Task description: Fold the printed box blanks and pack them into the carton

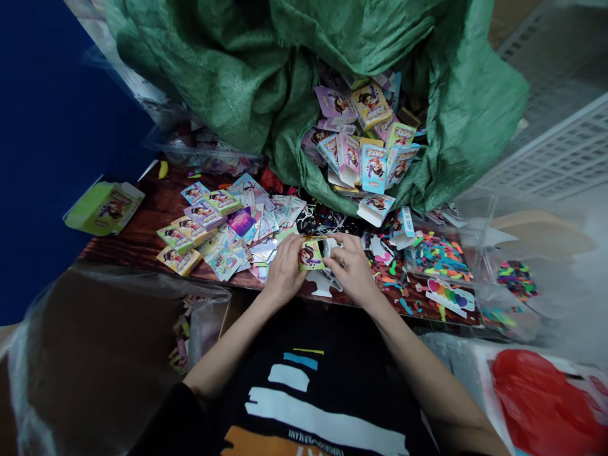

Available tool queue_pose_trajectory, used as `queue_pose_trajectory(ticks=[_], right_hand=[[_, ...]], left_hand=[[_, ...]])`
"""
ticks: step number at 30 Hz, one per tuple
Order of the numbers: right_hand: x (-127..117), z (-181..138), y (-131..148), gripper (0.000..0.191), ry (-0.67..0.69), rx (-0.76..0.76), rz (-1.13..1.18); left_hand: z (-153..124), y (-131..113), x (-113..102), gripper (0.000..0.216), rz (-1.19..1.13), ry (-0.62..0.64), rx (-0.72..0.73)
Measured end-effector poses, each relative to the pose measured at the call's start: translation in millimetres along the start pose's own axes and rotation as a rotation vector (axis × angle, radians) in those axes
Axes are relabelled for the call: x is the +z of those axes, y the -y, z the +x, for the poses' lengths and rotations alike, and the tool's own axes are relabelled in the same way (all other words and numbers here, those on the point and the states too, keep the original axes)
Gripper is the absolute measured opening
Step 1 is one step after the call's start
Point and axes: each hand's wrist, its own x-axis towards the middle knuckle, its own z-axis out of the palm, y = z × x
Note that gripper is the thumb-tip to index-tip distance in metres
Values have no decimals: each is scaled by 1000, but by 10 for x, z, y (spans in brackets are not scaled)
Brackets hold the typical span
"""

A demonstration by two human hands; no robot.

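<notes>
My left hand (pixel 285 266) is closed around a small green-and-yellow printed card box (pixel 310 255) near the table's front edge. At the box's right end, which looks open, my right hand (pixel 350 263) pinches with thumb and fingers; what lies inside its fingers is too hidden to name. Just left of my left hand is a heap of printed cards (pixel 256 215). Several filled small boxes (pixel 189 229) lie beyond that heap. White cut-out pieces (pixel 323 284) lie on the table below my hands.
A green woven sack (pixel 228 76) at the back spills small printed boxes (pixel 373 164). Colourful small pieces fill a clear tray (pixel 441 256) at the right. A large cardboard carton (pixel 109 342) stands at lower left, a red plastic bag (pixel 541 399) at lower right.
</notes>
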Motion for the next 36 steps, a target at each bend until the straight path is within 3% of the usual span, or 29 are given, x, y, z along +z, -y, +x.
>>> queue_pose_trajectory(ticks=[3, 9, 16, 22, 25, 28, 33, 36], right_hand=[[-45, 4, 29, 27, 3, 24, 21], [-68, 9, 131, 14, -152, 50, 28], [106, -83, 105, 21, 17, 99, 64], [25, -152, 148, 26, -82, 21, 55], [20, -188, 171, 38, -14, -2, 20], [1, -258, 165, 43, 40, 43, 137], [-252, -391, -171, 34, 48, 263, 501], [-482, -467, -605, 28, -91, 484, 404]], left_hand=[[-20, 28, 6, 64, -11, 31, -13], [-101, 29, -6, 68, -53, 36, -6], [-75, -45, -12, 68, -59, 24, -21], [-78, -25, 44, 65, -137, 16, -5], [-61, -21, 76, 59, -188, -6, -44], [-30, -38, 87, 63, -232, 18, -139], [-4, -44, 38, 66, -287, 61, -307], [-11, -25, 19, 63, -332, 45, -382]])
